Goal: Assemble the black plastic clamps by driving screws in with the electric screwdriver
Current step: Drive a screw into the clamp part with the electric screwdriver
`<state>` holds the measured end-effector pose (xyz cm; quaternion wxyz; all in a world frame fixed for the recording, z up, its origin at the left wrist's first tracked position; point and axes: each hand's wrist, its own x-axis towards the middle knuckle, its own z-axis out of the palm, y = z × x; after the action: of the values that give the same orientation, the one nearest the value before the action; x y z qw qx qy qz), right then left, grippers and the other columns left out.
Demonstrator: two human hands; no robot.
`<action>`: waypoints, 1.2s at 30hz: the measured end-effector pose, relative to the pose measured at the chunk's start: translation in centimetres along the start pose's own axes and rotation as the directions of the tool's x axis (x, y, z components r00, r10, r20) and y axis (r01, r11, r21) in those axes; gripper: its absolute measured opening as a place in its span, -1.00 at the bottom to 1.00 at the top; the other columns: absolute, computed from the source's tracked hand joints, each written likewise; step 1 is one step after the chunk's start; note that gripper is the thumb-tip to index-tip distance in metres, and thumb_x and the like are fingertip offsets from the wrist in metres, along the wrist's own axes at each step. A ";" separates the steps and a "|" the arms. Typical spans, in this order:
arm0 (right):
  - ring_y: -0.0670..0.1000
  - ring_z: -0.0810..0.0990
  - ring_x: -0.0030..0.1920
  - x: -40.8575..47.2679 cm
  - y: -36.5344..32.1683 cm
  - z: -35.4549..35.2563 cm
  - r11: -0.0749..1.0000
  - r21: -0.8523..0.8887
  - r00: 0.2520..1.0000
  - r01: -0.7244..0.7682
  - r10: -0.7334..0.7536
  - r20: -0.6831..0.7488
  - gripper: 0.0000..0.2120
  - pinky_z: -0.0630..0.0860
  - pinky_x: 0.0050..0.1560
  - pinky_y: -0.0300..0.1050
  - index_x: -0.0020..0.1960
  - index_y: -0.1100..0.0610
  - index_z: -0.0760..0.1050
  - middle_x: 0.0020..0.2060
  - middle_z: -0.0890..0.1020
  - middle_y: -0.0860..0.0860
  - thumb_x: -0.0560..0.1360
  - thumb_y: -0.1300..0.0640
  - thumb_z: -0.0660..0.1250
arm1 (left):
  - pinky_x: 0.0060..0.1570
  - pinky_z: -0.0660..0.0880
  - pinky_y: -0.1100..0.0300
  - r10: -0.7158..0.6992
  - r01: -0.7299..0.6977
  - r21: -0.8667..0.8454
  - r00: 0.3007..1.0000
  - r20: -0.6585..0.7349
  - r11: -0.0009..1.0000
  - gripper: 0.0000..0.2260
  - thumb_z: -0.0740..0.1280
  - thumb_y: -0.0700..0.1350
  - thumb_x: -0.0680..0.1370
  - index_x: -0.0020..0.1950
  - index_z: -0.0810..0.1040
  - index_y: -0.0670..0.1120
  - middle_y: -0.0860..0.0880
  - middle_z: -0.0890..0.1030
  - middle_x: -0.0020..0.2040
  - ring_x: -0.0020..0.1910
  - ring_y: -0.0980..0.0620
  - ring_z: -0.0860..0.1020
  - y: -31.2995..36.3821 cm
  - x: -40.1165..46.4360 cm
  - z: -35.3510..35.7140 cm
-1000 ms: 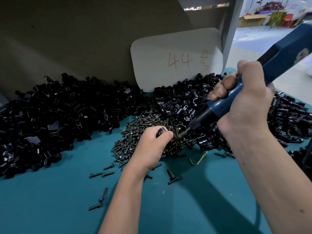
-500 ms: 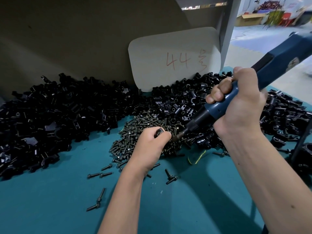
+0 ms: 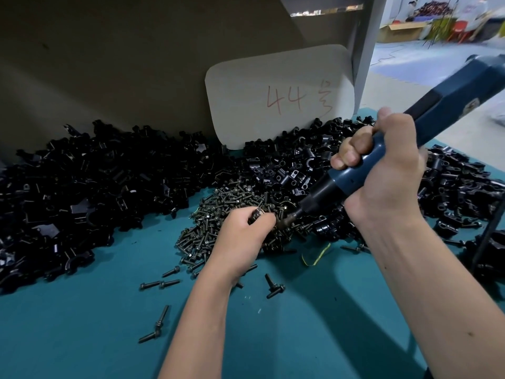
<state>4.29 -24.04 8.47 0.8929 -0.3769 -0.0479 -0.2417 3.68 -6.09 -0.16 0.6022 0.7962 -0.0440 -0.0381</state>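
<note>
**A:** Left fingers (image 3: 266, 220), then?

**B:** Curled in tight at the tips of the left hand (image 3: 240, 237), pinched round a small black clamp (image 3: 256, 214). Showed only the clamp's top edge above the knuckles, with the rest hidden inside the grip.

**A:** And the right?

**B:** Wrapped in a full fist, right hand (image 3: 382, 181), round the blue barrel of the electric screwdriver (image 3: 448, 101). Slanted from 2 o'clock down toward 8 o'clock. Ended with the bit just beside the pinched clamp, at its 3 o'clock. Could not tell whether bit and screw head actually met.

**A:** Under the left hand?

**B:** Rested over a pile of dark screws (image 3: 216, 214), spread mostly toward 10 and 11 o'clock of the knuckles. Found stray screws (image 3: 161, 322) scattered at 6 to 8 o'clock on the teal table (image 3: 95, 346).

**A:** Farther out?

**B:** Saw a heap of loose clamp parts (image 3: 95, 181) well off at 9 o'clock, and a second heap (image 3: 287, 165) at 12 to 3 o'clock, running behind the right hand. Noted a thin yellow band (image 3: 317, 255) near the left hand at 4 o'clock. Spotted a pale card (image 3: 278, 86) marked "44" in red, propped upright at 12 o'clock behind the heaps.
</note>
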 end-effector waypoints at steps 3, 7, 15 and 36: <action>-0.06 0.33 -0.48 0.4 -1.6 -0.2 0.994 0.038 0.964 -0.102 0.089 0.250 -0.79 0.34 -0.37 -0.21 -0.21 0.05 0.33 -0.45 0.37 -0.07 0.59 0.07 0.20 | -0.42 0.20 0.18 -0.026 0.026 -0.001 0.991 0.131 1.000 -0.73 0.30 0.21 0.43 -0.30 0.37 0.06 0.07 0.32 -0.39 -0.46 0.06 0.27 0.0 -0.3 -0.1; -0.07 0.31 -0.49 0.4 -3.0 0.3 0.993 0.007 0.890 -0.116 0.101 0.444 -0.82 0.34 -0.36 -0.20 -0.17 0.06 0.29 -0.48 0.37 -0.09 0.59 0.05 0.11 | -0.50 0.20 0.29 0.010 0.005 -0.087 0.984 0.178 0.996 -0.73 0.28 0.10 0.49 -0.37 0.36 0.07 0.15 0.34 -0.46 -0.51 0.14 0.26 0.3 -0.5 0.1; -0.04 0.34 -0.46 0.0 -2.2 1.2 1.000 0.002 0.997 -0.025 0.025 0.079 -0.69 0.36 -0.35 -0.18 -0.27 0.05 0.33 -0.43 0.36 -0.05 0.64 0.07 0.26 | -0.46 0.20 0.25 0.176 -0.175 0.022 0.984 -0.011 0.984 -0.72 0.27 0.10 0.54 -0.31 0.35 0.02 0.16 0.31 -0.47 -0.48 0.12 0.26 0.7 -0.4 0.4; -0.03 0.30 -0.48 0.4 -1.0 0.0 0.998 0.043 0.995 -0.044 0.048 -0.093 -0.70 0.32 -0.40 -0.19 -0.28 0.06 0.29 -0.45 0.34 -0.03 0.61 0.14 0.27 | -0.53 0.18 0.33 -0.091 0.116 -0.209 0.988 0.125 0.971 -0.75 0.36 0.19 0.49 -0.28 0.52 0.07 0.16 0.35 -0.43 -0.53 0.17 0.26 0.4 -0.6 0.0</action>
<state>4.19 -24.80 9.26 0.9070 -0.3477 -0.0024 -0.2375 3.11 -6.16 0.26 0.6789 0.7237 -0.0324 -0.1197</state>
